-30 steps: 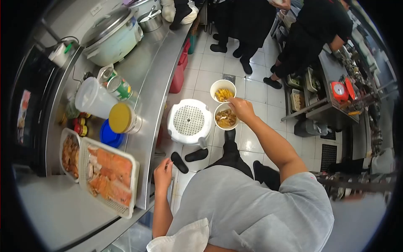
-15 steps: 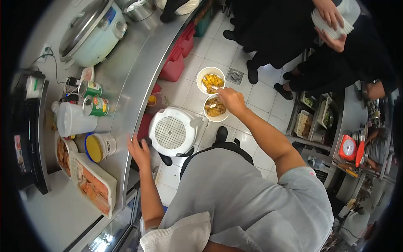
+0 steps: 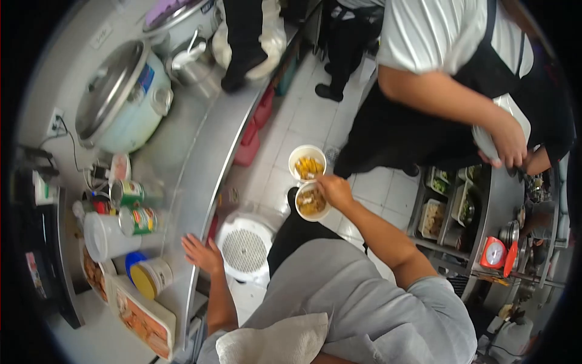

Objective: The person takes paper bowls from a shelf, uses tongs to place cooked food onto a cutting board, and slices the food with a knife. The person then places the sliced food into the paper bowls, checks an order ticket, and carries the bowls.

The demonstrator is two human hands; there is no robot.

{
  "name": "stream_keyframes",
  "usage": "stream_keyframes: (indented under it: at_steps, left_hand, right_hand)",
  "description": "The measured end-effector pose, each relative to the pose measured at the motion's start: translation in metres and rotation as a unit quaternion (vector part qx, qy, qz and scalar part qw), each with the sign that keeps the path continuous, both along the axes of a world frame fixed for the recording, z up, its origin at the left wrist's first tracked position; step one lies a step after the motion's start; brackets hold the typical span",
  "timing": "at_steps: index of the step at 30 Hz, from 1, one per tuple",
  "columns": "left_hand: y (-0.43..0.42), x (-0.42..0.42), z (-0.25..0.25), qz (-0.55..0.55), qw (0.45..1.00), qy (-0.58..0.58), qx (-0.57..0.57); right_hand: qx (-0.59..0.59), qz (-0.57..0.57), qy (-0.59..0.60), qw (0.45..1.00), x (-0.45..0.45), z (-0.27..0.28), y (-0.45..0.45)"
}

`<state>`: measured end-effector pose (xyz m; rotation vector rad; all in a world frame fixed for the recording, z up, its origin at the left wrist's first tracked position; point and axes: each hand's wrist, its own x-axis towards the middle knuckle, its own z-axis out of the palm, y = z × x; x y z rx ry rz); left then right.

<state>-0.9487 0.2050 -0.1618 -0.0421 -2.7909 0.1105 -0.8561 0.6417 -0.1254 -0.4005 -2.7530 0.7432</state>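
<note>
My right hand [image 3: 334, 192] pinches the rims of two white tubs where they meet. The farther tub [image 3: 291, 160] holds yellow food pieces; the nearer tub [image 3: 316, 217] holds browner pieces in what looks like sauce. Both are held upright above the tiled floor, with my fingertips partly hidden at the rims. My left hand [image 3: 204, 255] has its fingers spread and holds nothing. It is at the edge of the steel counter [image 3: 203, 155]; whether it presses on the metal I cannot tell.
A white perforated-top stool [image 3: 245, 249] stands on the floor below. Cans [image 3: 138, 221], a lidded tub [image 3: 151, 278] and a tray of orange-pink food [image 3: 142, 324] crowd the left counter. A co-worker in a dark apron [image 3: 470, 73] stands ahead, near a red scale [image 3: 494, 252].
My left hand has opened out over the counter edge. Both tubs remain in my right hand. The view has shifted, and the co-worker on the right is much closer.
</note>
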Motion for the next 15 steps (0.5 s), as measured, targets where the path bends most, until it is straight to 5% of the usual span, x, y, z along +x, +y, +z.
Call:
stream_keyframes:
  at_steps: [11,14,15]
  left_hand:
    - [-0.002,0.001,0.011,-0.005,0.996,-0.092,0.013]
    - [0.001,-0.005,-0.004,0.006,0.999,-0.047,-0.016]
    - [-0.003,-0.015,-0.021,-0.008,0.995,0.074,-0.065]
  right_hand:
    - [-0.003,-0.093,-0.084,0.992,-0.104,-0.067,0.049]
    - [-0.051,-0.180,-0.088,0.978,-0.122,-0.073,0.066]
    - [-0.064,-0.215,-0.093,0.970,-0.123,-0.075,0.068]
